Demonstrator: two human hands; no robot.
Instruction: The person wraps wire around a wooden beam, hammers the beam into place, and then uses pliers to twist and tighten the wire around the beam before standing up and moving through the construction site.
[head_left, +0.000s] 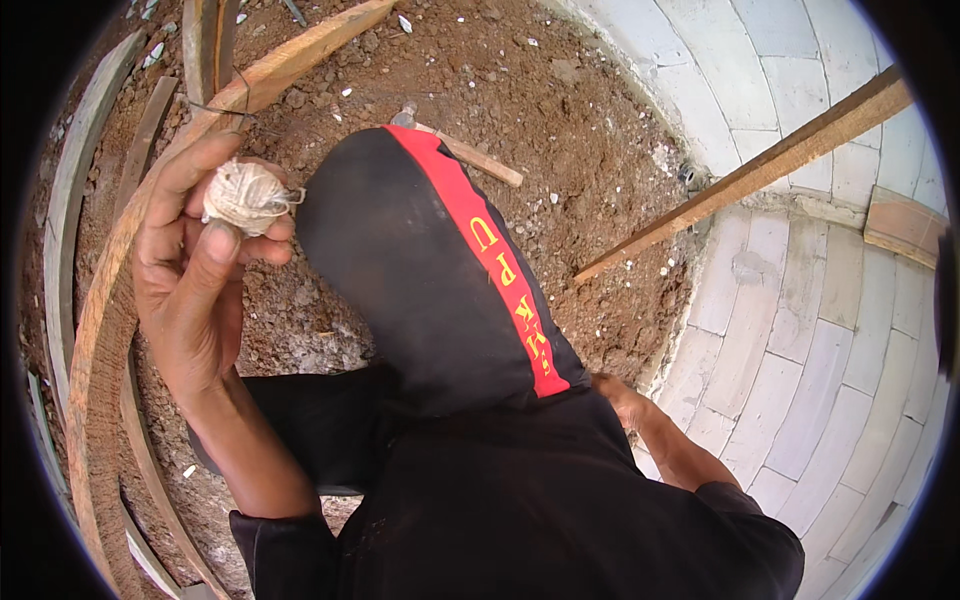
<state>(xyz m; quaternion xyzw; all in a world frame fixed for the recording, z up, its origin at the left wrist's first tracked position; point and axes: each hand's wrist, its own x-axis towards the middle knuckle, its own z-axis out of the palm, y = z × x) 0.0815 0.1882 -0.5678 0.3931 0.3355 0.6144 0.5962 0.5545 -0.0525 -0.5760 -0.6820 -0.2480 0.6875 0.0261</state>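
Note:
My left hand (190, 270) is raised at the left and closed around a small ball of off-white string (248, 197). The thumb presses it from below, the fingers curl behind it, and a loose loop sticks out on its right side. My right hand (618, 402) rests low beside my hip, against my black trousers (430, 270) with a red stripe. Its fingers are hidden behind the cloth. Beyond my bent knee a hammer lies on the soil, with its wooden handle (470, 155) showing and its head partly covered by the knee.
Long wooden beams (100, 350) run along the left side, with a thin dark wire (235, 108) around one. A wooden post (740, 180) leans across at the right, before a pale block wall (800, 360). Rough brown soil (540, 90) with scattered white chips covers the ground.

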